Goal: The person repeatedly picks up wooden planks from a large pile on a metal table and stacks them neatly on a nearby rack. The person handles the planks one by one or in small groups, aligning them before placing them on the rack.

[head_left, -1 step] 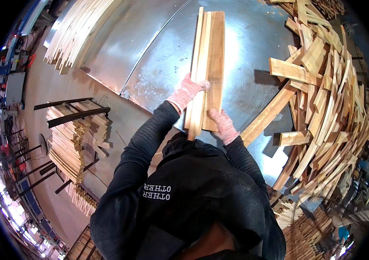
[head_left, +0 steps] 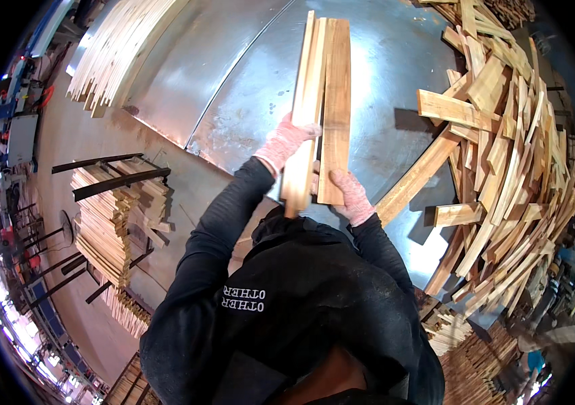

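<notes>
My left hand (head_left: 287, 143), in a pinkish glove, is closed around a few narrow pale boards (head_left: 306, 94) held lengthwise, its thumb lying across their top. My right hand (head_left: 353, 196), gloved alike, grips the near end of a wider, browner wooden board (head_left: 338, 111) from its right side, with fingertips showing at its left edge. A thin wedge-shaped gap separates this board from the narrow ones; it widens toward me. Their far ends lie close together over the metal tabletop (head_left: 253, 88).
A big loose heap of boards (head_left: 503, 155) covers the right side, one long board (head_left: 415, 175) slanting toward my right hand. At the far left is a neat stack of pale strips (head_left: 122, 50). More boards (head_left: 102, 229) sit on a black metal rack (head_left: 122, 183) at left.
The near ends of the narrow boards have swung left with my left hand, opening a gap beside the wider board. My right hand has stayed nearly in place, its fingertips now showing in that gap.
</notes>
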Tool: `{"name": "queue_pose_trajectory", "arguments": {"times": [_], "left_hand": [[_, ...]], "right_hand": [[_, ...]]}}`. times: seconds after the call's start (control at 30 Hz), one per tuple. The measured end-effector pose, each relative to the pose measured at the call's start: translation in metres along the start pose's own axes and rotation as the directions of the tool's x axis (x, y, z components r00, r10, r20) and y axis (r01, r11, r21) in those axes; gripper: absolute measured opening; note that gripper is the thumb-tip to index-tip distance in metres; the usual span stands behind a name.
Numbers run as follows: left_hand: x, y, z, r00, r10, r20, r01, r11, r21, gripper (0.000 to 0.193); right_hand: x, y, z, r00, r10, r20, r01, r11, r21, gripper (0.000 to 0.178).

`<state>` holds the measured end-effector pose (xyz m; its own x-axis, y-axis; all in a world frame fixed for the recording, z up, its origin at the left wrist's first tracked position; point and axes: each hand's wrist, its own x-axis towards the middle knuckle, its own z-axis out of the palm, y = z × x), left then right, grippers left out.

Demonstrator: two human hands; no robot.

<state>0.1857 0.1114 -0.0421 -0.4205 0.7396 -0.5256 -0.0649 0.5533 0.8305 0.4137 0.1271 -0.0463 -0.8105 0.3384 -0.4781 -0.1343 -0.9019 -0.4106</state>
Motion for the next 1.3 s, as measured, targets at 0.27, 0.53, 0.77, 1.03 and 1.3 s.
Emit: {"name": "queue_pose_trajectory", "arguments": {"times": [0.27, 0.53, 0.77, 1.03, 1.3], "left_hand": [[-0.022, 0.003, -0.080, 0.961, 0.008, -0.278, 0.207, 0.647, 0.734, 0.072], [-0.087, 0.032, 0.001, 0.881, 0.408, 0.239, -0.470, 0.810, 0.350, 0.085], [-0.100, 0.078, 0.014, 0.951, 0.185, 0.247, -0.182, 0.983, -0.037, 0.058], [0.098, 0.124, -0.161, 0.935, 0.212, -0.284, 0.102, 0.605, 0.789, 0.041], [0.301, 0.114, -0.175, 0.905, 0.259, -0.337, 0.144, 0.559, 0.816, 0.045]], "right_hand": [[-0.031, -0.033, -0.023, 0.998, 0.011, 0.054, -0.016, 0.996, 0.089, 0.061], [0.002, -0.015, 0.044, 0.753, -0.621, -0.217, 0.027, 0.359, -0.933, 0.077], [0.031, -0.069, 0.084, 0.667, -0.700, 0.257, 0.564, 0.248, -0.787, 0.060], [0.044, -0.072, 0.069, 0.613, -0.742, 0.270, 0.466, 0.064, -0.882, 0.036], [-0.026, -0.078, -0.016, 0.675, -0.733, 0.085, 0.261, 0.130, -0.957, 0.042]]}}
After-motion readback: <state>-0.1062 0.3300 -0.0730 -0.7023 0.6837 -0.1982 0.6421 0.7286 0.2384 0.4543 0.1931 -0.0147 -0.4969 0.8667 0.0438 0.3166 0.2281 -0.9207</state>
